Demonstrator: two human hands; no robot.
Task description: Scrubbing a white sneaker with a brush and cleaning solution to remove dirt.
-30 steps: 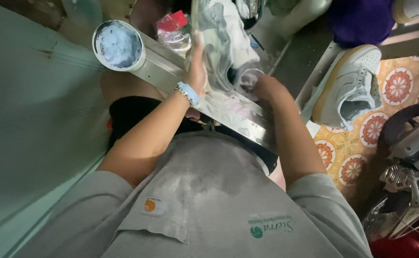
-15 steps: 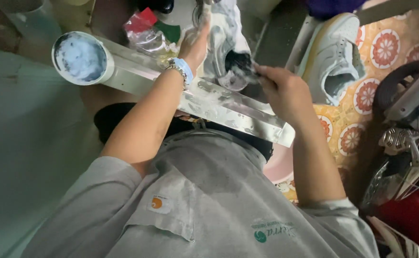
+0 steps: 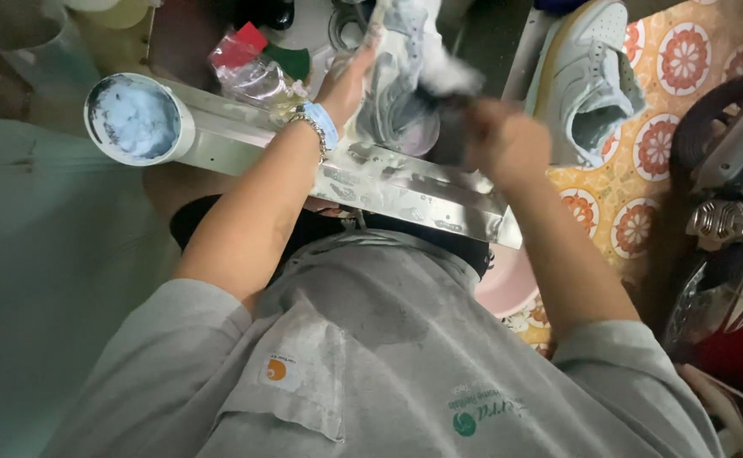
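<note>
— Grey and wet, was it, the shoe [image 3: 397,102] in the upper middle of the frame?

— Pale grey, yes, held upright over a shiny metal tray [image 3: 405,191] that ran slantwise from the left toward the right centre. The left hand [image 3: 350,80] was wrapped around the shoe's side, fingers closed on it, with a light blue band [image 3: 320,123] and a bead bracelet at the wrist.

— And the other hand?

— The right hand [image 3: 498,140] sat just right of the shoe, curled shut around something dark (too blurred to say whether a brush or a cloth). It was pressed against the shoe's side, touching it.

— What lay around them?

— At the tray's left end, in the upper left, stood a round white tub [image 3: 134,119] with pale bluish paste inside. Behind the tray, near the left wrist, was a clear plastic bag [image 3: 253,72] with something red and green by it. A second shoe [image 3: 587,80], pale grey too, lay on its side in the upper right, well apart from the hands, on a mat [image 3: 642,212] patterned in orange with round red and white flowers.

— Anything nearer the person?

— A pink basin [image 3: 503,288] peeked out under the right forearm, and the grey shirt [image 3: 371,365] filled the bottom of the frame.
</note>
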